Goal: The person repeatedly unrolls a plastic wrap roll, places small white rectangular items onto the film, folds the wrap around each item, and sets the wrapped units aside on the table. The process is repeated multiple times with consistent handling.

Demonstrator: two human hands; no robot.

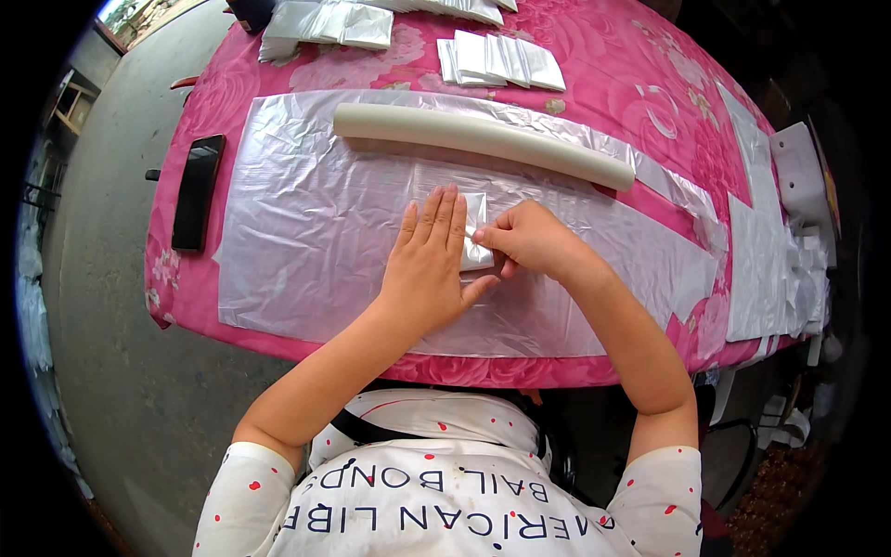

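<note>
You are handling a folded plastic packet (477, 259).
Your left grip (423, 274) is resting open along its nine-o'clock side; your right grip (533, 241) is pinching its three-o'clock edge.

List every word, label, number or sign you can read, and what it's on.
Shirt: two rows of dark capital letters, upside down in this view; large enough to read, but I don't copy out wording.
Phone: dark screen, no readable text.
Pale roll: no lettering visible.
Folded plastic: no lettering visible on the part showing.
</note>
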